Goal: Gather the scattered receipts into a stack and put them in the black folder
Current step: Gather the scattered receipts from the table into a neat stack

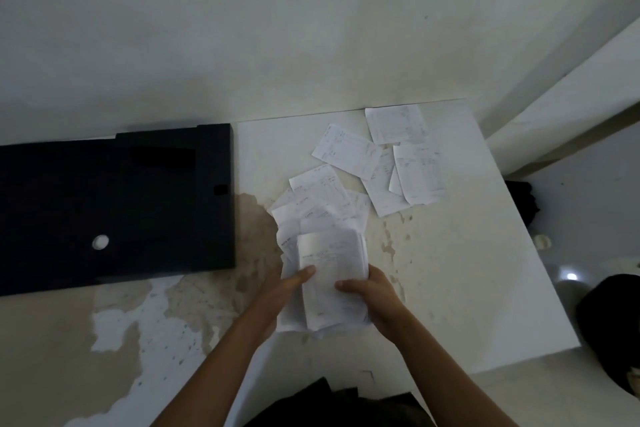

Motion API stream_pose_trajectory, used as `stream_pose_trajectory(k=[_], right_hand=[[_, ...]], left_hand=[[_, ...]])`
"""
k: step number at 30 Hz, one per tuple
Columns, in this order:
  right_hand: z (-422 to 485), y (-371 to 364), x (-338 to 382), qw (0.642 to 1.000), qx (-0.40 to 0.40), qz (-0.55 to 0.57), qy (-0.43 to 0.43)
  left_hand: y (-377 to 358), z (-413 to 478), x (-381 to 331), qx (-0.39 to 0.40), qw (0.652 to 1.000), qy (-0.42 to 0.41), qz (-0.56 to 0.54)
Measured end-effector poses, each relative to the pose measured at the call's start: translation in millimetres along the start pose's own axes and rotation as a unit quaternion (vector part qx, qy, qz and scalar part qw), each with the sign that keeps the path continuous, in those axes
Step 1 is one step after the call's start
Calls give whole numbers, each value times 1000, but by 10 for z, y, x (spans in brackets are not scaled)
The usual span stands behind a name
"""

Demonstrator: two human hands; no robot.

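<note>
Two grips share one stack of receipts (329,274) at 6 o'clock over the pale surface (467,270). My left grip (280,295) pinches its left edge, thumb on the top sheet, and my right grip (374,298) pinches the right edge the same way. Just beyond the stack, at 12 o'clock, loose receipts (322,201) overlap; more receipts (398,156) lie scattered at 1 o'clock. The black folder (114,208) lies flat at 9 o'clock, apart from the papers.
</note>
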State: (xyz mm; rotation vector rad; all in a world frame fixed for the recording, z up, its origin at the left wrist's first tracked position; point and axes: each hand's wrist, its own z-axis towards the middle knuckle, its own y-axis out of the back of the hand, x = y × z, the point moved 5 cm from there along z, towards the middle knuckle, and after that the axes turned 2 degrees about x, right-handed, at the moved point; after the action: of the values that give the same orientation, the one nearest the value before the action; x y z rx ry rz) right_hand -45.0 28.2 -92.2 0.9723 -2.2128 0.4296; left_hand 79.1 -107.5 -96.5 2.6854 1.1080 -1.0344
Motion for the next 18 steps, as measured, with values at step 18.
stream_pose_trajectory(k=[18], right_hand=[[-144,540,325,987,114,38,110]], left_hand=[[-691,-198,-92,-59,972,-158,164]])
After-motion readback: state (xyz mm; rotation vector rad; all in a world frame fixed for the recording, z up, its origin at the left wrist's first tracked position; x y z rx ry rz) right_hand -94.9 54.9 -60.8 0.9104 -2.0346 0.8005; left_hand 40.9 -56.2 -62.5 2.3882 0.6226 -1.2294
